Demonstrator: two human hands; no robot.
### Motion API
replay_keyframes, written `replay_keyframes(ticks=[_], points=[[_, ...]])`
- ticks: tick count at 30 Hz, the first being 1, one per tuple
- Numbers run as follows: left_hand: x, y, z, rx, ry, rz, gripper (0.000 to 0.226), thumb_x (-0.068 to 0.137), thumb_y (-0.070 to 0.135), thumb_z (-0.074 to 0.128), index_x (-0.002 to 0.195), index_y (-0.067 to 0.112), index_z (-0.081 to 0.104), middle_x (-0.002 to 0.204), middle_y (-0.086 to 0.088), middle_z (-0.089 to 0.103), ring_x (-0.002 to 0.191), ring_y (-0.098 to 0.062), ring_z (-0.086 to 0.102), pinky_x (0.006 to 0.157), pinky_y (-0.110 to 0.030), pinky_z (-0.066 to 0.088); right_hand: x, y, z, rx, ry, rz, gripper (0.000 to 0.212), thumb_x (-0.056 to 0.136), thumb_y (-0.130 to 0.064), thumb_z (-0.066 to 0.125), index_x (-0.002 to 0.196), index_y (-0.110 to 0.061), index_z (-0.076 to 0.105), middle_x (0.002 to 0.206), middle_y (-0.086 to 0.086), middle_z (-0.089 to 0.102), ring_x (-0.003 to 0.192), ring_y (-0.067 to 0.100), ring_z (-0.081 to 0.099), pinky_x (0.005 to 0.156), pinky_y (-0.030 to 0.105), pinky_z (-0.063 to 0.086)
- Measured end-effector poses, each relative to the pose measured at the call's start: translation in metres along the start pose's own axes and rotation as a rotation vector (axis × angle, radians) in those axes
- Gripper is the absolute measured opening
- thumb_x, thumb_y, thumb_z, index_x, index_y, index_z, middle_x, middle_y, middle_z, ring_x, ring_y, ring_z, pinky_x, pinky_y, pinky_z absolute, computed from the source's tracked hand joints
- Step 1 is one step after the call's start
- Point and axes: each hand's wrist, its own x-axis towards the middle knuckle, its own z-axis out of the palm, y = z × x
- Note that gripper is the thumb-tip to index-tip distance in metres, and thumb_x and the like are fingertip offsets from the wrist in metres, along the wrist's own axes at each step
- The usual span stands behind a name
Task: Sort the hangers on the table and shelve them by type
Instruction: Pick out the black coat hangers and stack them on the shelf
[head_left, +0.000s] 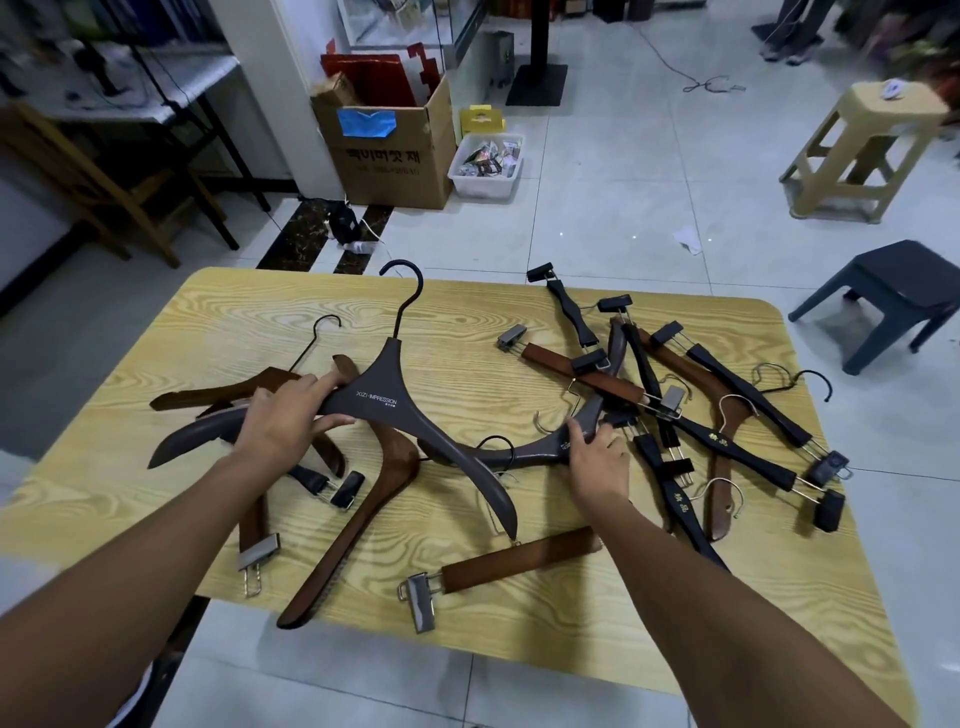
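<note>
Many hangers lie scattered on the wooden table (457, 322). My left hand (283, 421) grips the left arm of a grey coat hanger (387, 395) with white lettering and a black hook. My right hand (597, 457) grips a second grey coat hanger (524, 452) lying across the middle. Brown wooden coat hangers (358, 519) lie under and beside the grey ones. Brown clip hangers (514, 566) sit near the front and centre. On the right, black clip hangers (743, 457) are piled with more brown ones.
Beyond the table on the tiled floor stand a cardboard box (395, 150), a white bin (485, 166), a beige stool (867, 150) and a grey stool (893, 296). A wooden chair (104, 187) and black shelving (171, 83) stand at the far left.
</note>
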Motion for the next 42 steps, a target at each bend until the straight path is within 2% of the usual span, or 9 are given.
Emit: replay_keyframes(ticks=[6,9,12,18,22,28,35,40,42], points=[[-0.013,-0.012,0.008,-0.001,-0.009,-0.024,0.051,0.088,0.051,0.051,0.131,0.025,0.045,0.113,-0.002,0.06,0.109,-0.024,0.057,0.09,-0.043,0.038,-0.002,-0.03,0.0,-0.006,0.088,-0.251,0.044,0.094,-0.03,0.048,0.135,-0.017,0.042,0.138,0.015,0.037,0.125,0.033,0.033,0.104,0.041,0.031],[-0.016,-0.017,0.009,-0.028,-0.009,-0.03,0.05,0.088,0.05,0.052,0.131,0.024,0.045,0.114,-0.003,0.06,0.111,-0.025,0.056,0.089,-0.043,0.038,0.0,-0.052,0.002,0.101,0.054,-0.228,0.043,0.098,-0.041,0.037,0.123,-0.012,0.056,0.141,0.015,0.038,0.126,0.034,0.033,0.103,0.042,0.03],[-0.018,-0.025,0.01,0.002,-0.008,-0.04,0.051,0.088,0.052,0.05,0.131,0.026,0.044,0.114,-0.002,0.059,0.113,-0.023,0.055,0.088,-0.042,0.037,0.007,-0.063,0.005,0.17,0.028,-0.16,0.042,0.098,-0.042,0.04,0.117,-0.01,0.061,0.138,0.015,0.041,0.125,0.034,0.034,0.102,0.042,0.031],[-0.021,-0.045,0.017,0.005,-0.015,-0.055,0.051,0.087,0.054,0.049,0.129,0.026,0.045,0.117,0.0,0.059,0.115,-0.021,0.053,0.091,-0.043,0.038,0.016,-0.067,-0.001,0.159,0.103,-0.178,0.032,0.1,-0.031,0.042,0.114,-0.01,0.061,0.12,0.011,0.056,0.113,0.031,0.046,0.096,0.039,0.032],[-0.024,-0.052,0.019,0.005,-0.005,-0.05,0.052,0.086,0.055,0.05,0.129,0.026,0.045,0.121,0.001,0.058,0.116,-0.021,0.054,0.088,-0.043,0.04,0.016,-0.073,-0.018,0.22,0.161,-0.202,0.03,0.104,-0.028,0.031,0.113,-0.007,0.05,0.099,0.017,0.069,0.094,0.035,0.06,0.086,0.037,0.035],[-0.021,-0.063,0.016,0.004,-0.018,-0.06,0.052,0.086,0.056,0.049,0.13,0.028,0.043,0.119,0.001,0.058,0.115,-0.021,0.054,0.088,-0.043,0.041,0.032,-0.081,-0.046,0.232,0.177,-0.18,0.029,0.104,-0.029,0.033,0.11,-0.007,0.051,0.101,0.018,0.067,0.093,0.038,0.06,0.068,0.034,0.031],[-0.014,-0.073,0.014,0.028,-0.032,-0.066,0.054,0.087,0.054,0.049,0.134,0.028,0.041,0.116,-0.001,0.058,0.113,-0.023,0.055,0.087,-0.041,0.039,0.047,-0.099,-0.032,0.342,-0.147,0.0,0.037,0.1,-0.035,0.042,0.115,-0.004,0.055,0.119,0.016,0.06,0.111,0.035,0.055,0.089,0.037,0.042],[-0.01,-0.078,0.015,0.076,-0.03,-0.06,0.055,0.087,0.055,0.049,0.134,0.027,0.041,0.111,-0.003,0.058,0.108,-0.025,0.056,0.083,-0.04,0.038,0.035,-0.103,-0.011,0.347,-0.157,-0.025,0.05,0.101,-0.037,0.035,0.143,-0.011,0.03,0.143,0.019,0.038,0.133,0.038,0.033,0.108,0.047,0.026],[-0.009,-0.078,0.017,0.052,-0.038,-0.067,0.054,0.087,0.055,0.049,0.133,0.026,0.042,0.111,-0.003,0.058,0.107,-0.025,0.057,0.083,-0.04,0.038,0.028,-0.099,-0.007,0.239,-0.052,-0.066,0.051,0.101,-0.04,0.031,0.145,-0.015,0.029,0.142,0.017,0.039,0.131,0.036,0.034,0.108,0.047,0.024]])
